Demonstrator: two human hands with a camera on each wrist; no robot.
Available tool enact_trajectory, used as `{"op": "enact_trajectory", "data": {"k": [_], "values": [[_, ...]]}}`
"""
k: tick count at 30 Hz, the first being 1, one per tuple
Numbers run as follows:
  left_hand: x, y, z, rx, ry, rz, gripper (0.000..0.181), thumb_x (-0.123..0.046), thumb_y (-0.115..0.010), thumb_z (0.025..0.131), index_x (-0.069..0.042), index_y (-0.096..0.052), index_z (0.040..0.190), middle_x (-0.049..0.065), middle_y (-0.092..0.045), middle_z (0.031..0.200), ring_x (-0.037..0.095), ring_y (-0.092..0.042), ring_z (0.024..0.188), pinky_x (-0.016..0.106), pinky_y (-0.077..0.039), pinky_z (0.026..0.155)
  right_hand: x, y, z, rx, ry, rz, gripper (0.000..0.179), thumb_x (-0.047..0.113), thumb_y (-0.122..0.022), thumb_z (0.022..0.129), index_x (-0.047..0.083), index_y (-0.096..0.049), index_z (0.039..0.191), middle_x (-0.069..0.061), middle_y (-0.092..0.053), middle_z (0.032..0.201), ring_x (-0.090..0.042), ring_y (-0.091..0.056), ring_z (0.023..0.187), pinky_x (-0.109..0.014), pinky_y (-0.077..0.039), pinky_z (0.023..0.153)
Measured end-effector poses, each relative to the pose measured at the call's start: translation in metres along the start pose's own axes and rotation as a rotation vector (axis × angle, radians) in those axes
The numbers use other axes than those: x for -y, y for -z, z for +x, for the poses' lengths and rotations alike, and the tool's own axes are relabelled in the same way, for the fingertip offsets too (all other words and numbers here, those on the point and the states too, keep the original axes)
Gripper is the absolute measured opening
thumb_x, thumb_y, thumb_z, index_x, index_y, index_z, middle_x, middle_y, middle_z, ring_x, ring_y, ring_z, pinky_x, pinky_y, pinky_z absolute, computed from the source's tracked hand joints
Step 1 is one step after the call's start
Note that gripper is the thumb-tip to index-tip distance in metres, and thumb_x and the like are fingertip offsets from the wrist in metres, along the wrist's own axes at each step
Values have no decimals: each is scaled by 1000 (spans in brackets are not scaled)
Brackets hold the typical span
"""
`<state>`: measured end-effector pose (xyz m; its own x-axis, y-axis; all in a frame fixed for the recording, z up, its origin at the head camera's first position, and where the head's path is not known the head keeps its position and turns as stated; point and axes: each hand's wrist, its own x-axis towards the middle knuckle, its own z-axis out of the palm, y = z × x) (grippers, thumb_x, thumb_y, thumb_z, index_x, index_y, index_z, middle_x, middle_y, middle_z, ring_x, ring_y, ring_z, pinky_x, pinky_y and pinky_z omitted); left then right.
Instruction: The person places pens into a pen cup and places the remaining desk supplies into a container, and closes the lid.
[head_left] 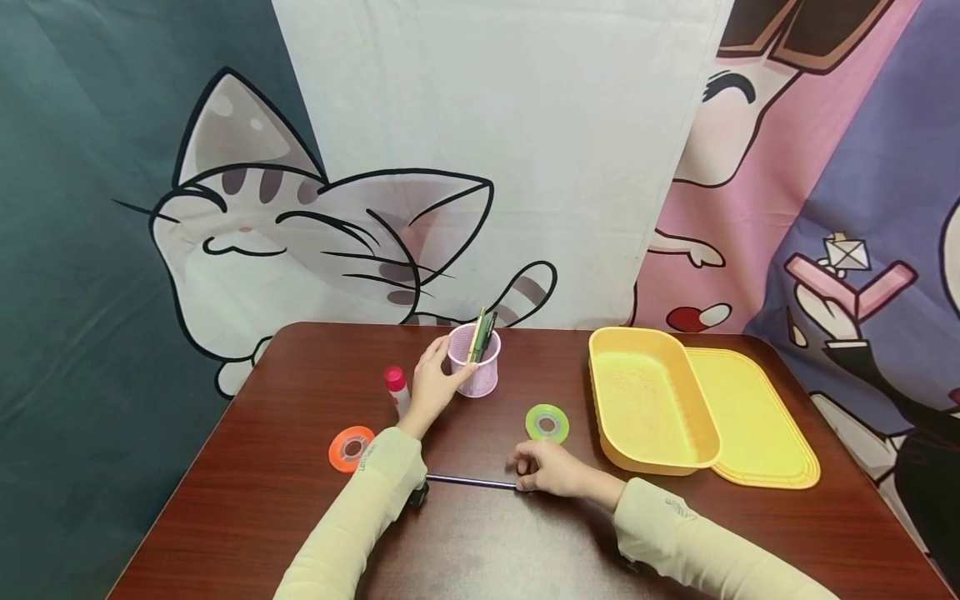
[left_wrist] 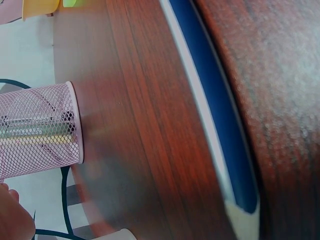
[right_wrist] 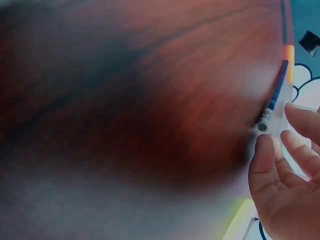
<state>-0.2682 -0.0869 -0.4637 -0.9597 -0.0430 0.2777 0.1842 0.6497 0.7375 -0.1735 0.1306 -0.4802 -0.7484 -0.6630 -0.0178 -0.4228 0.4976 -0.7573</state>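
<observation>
An upright pink mesh cup [head_left: 483,382] holds slim writing tools [head_left: 478,340], their exact kind hard to tell, while in front of it a blue pencil [head_left: 472,481] with a pale stripe lies flat and crosswise, its left end bare wood.

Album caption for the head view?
Left hand at a lilac mesh cup, right hand by a blue-and-white pencil.

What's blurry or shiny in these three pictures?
Head view: largely sharp, with a pale sheen on the near tabletop; left wrist view: grainy glare on the tabletop beside the pencil; right wrist view: tabletop badly blurred and darkly smeared, the right hand much clearer.
</observation>
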Motion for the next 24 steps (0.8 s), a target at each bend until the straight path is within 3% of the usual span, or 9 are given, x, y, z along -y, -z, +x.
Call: {"op": "enact_trajectory", "data": {"k": [11,24], "values": [[0,0,0,-5,-2,-12,73,-38,-69,73,-5,-41,132,9,-43,133,26,-38,123,43,-31,102,-1,-7,-2,-2,47,-225,16,7,-71,67,9,-61,80,3,-49,67,-1,-43,63,-13,-37,58],[2,-1,0,-6,2,-11,72,-38,-69,73,-7,-41,132,9,-43,133,26,-39,123,42,-31,103,0,-9,-2,-11,32,-298,8,6,-66,70,10,-60,72,5,-48,65,2,-42,59,-12,-36,54]]}}
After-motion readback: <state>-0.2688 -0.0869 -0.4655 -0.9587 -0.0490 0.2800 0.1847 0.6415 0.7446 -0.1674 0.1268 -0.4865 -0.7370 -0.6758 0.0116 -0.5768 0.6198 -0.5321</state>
